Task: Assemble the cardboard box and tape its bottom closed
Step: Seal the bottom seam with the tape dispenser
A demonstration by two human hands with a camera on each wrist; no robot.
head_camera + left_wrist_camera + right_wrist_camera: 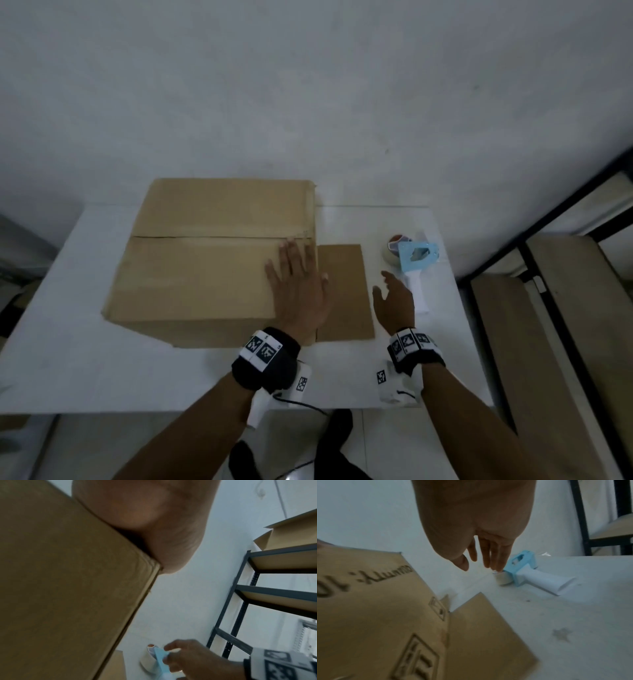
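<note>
- Box (pixel 212 260) on table (pixel 394 370), flaps folded, seam untaped; left hand (pixel 298 291) presses flat, fingers spread
- Right hand (pixel 394 301) open, empty, near dispenser (pixel 416 263); next, likely: grasp handle, tape seam

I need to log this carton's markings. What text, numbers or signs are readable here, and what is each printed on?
"...: 10": upside-down black print on the side of the cardboard box, right wrist view; the word before the colon is too blurred to read.
Boxed handling symbols lower on that side: too blurred to read.
Black-and-white square code tags on both wristbands: patterns, no readable words.
Tape dispenser: no lettering visible.
</note>
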